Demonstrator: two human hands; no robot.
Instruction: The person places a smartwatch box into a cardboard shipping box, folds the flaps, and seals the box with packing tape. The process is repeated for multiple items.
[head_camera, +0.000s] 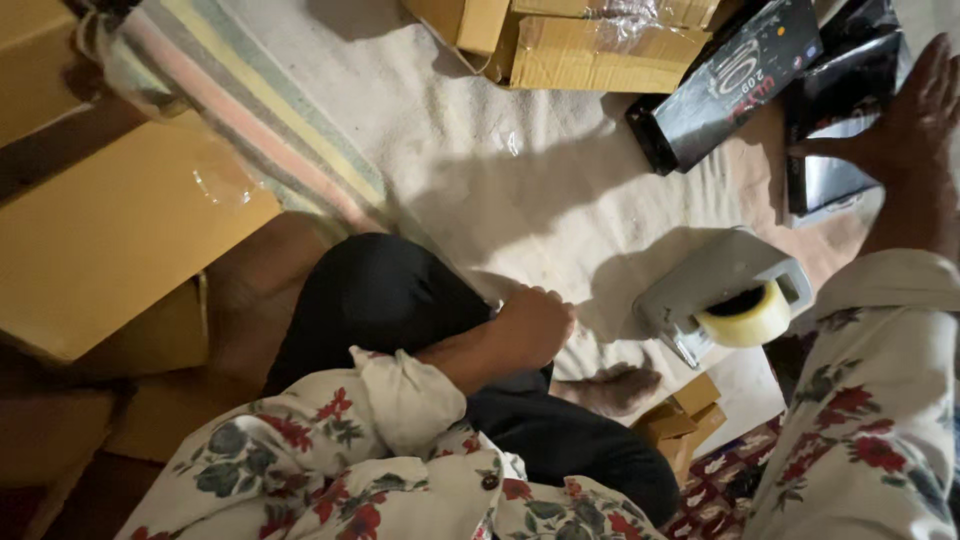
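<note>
My left hand (532, 325) is closed in a loose fist and rests on my bent knee in black trousers (385, 290), with nothing visible in it. My right hand (915, 125) reaches to the upper right, fingers stretched out flat, and touches the edge of a glossy black packet (835, 185). A second, longer black packet (735, 80) lies just left of it. A grey tape dispenser (715, 275) with a roll of clear tape (750, 320) stands on the pale cloth (520, 190) between my two hands. Both my sleeves are white with a red floral print.
Cardboard boxes (590, 45) lie at the top. A large flat carton (110, 240) sits at the left beside a striped blanket (250, 110). My bare foot (612, 388) rests near a small folded carton (685, 415). A patterned rug (725, 480) shows at the bottom right.
</note>
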